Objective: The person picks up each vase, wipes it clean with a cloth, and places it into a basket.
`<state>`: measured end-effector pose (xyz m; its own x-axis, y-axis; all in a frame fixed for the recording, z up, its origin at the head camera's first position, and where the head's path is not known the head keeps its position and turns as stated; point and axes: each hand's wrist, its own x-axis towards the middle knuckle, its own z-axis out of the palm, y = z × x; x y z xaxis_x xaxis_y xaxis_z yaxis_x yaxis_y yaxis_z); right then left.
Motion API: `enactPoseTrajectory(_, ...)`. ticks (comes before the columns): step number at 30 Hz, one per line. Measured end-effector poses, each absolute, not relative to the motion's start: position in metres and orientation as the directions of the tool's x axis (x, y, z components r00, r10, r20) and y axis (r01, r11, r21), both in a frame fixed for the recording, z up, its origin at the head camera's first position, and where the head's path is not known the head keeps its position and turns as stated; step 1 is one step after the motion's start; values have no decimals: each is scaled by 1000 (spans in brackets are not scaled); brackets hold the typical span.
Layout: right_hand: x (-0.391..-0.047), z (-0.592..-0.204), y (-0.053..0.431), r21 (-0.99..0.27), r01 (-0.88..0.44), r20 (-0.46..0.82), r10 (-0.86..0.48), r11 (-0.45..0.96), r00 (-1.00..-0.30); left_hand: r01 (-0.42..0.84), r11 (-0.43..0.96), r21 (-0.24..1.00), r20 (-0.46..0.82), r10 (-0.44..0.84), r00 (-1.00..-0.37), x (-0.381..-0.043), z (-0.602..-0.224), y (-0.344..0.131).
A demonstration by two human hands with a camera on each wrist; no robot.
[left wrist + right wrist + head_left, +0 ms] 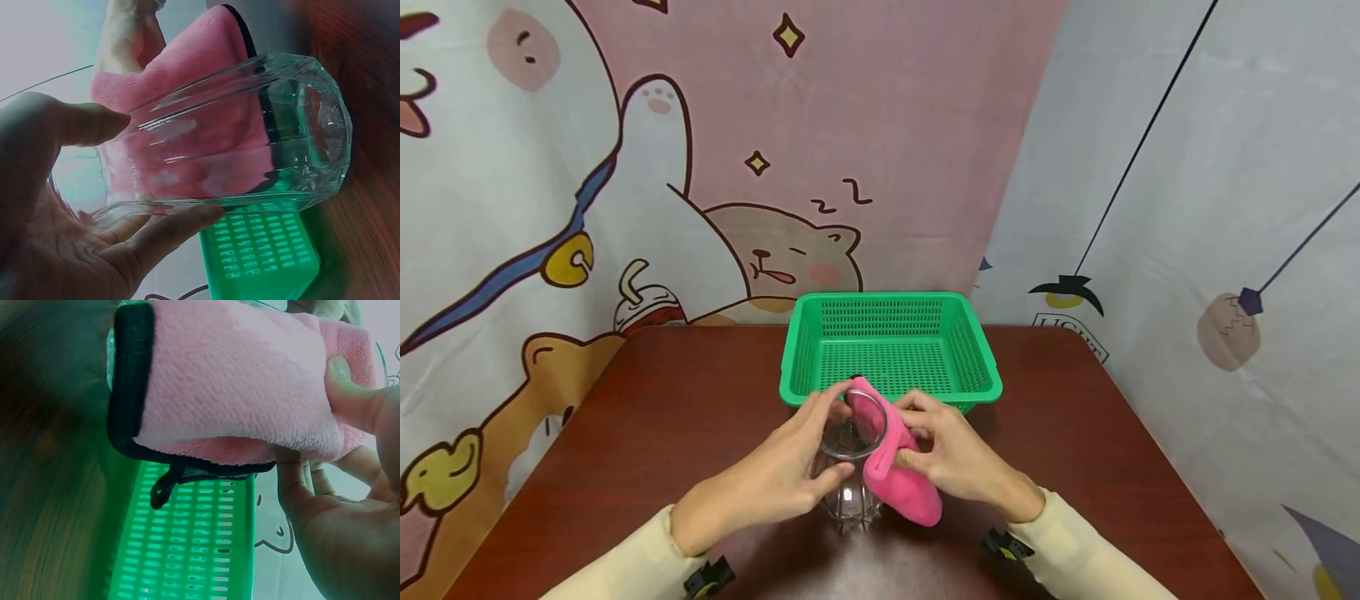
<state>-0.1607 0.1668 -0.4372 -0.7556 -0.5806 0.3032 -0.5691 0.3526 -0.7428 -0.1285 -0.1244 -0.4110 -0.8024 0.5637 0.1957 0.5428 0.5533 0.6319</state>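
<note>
While the left hand (775,471) steadies the work, the step in hand appears to be wiping a glass.

Item: clear, faceted glass vessel (848,500), mouth up, before the basket; whether its base touches the table cannot be told. Left thumb and fingers apart, clamped round its upper part.

Item: pink plush cloth with black edging (917,496), against the vessel's right side by the rim; right hand (951,450) pinches it between thumb and fingers.

Item: green perforated plastic basket (887,298), on a reddish-brown table (685,400).

Next move, as judged: keep the left grip firm, turning the vessel while the cloth works round.
</note>
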Motion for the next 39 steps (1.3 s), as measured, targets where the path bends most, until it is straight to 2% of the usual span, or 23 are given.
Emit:
enactPoseTrajectory(14,-164,-446,169,-591,-680,338,-633,434,-697,542,565,622,189,563,-805,-131,-411,-123)
enactPoseTrajectory(24,-165,-450,171,-552,-669,243,-672,498,-700,552,558,620,195,572,-797,-132,-410,-124)
enactPoseTrajectory(39,-167,-462,172,-477,-703,179,-725,527,-665,534,569,625,172,567,-806,-129,-410,-126)
